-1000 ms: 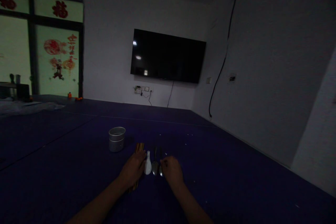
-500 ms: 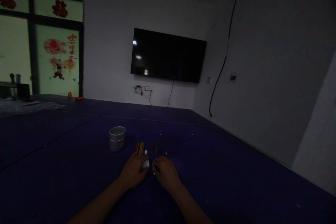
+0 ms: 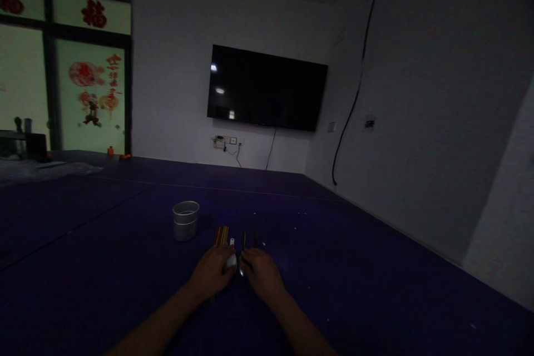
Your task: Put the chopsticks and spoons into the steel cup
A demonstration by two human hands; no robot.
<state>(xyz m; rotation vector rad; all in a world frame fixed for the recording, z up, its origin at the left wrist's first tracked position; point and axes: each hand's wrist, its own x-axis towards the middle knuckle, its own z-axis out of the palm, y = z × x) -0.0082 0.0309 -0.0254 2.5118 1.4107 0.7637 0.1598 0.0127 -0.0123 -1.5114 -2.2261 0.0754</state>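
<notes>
My left hand (image 3: 212, 270) rests low over a row of wooden chopsticks (image 3: 221, 235), with its thumb and fingers closed about a white spoon (image 3: 231, 261). Beside it, my right hand (image 3: 261, 271) has its fingertips closed on a metal spoon (image 3: 241, 266) whose dark handle points away from me. A second dark handle (image 3: 256, 238) sticks out past the right fingers; the rest of that piece is hidden under the hand. To the left of the chopsticks a silver metal cup (image 3: 186, 221) stands upright.
The purple surface (image 3: 359, 267) reaches to the walls, with small white scraps (image 3: 295, 228) scattered on it. Clear plastic sheeting (image 3: 50, 171) and orange items (image 3: 124, 157) lie far left. A television (image 3: 267, 89) hangs on the far wall, and a black cable (image 3: 352, 105) runs down the right wall.
My right hand has shifted slightly left, and the metal spoon has moved left towards the white spoon, its bowl now showing more. The left hand has barely moved.
</notes>
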